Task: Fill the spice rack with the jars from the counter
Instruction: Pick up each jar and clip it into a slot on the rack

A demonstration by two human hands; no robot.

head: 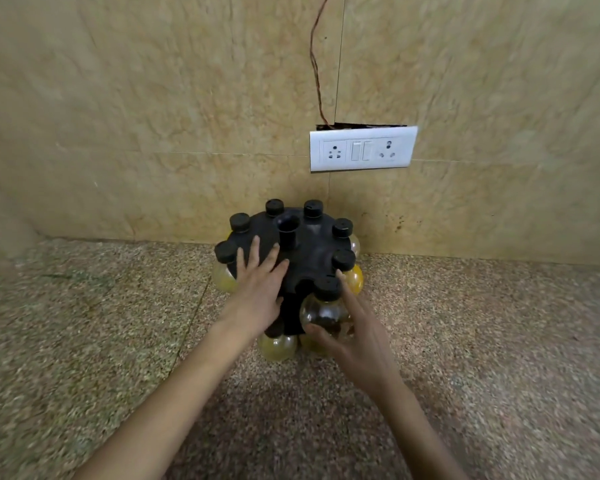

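Left hand (261,289) flat on spice rack (305,251) top, fingers spread loose. Right hand (354,336) fingers wrapped round jar (323,311) at rack's 5 o'clock slot. Bench (118,323) speckled.

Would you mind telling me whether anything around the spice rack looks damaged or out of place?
Yes: the switch plate on the wall sits askew, its top edge pulled away to leave a dark gap, and a bare twisted wire runs up the tiles from it. The spice rack itself looks orderly.
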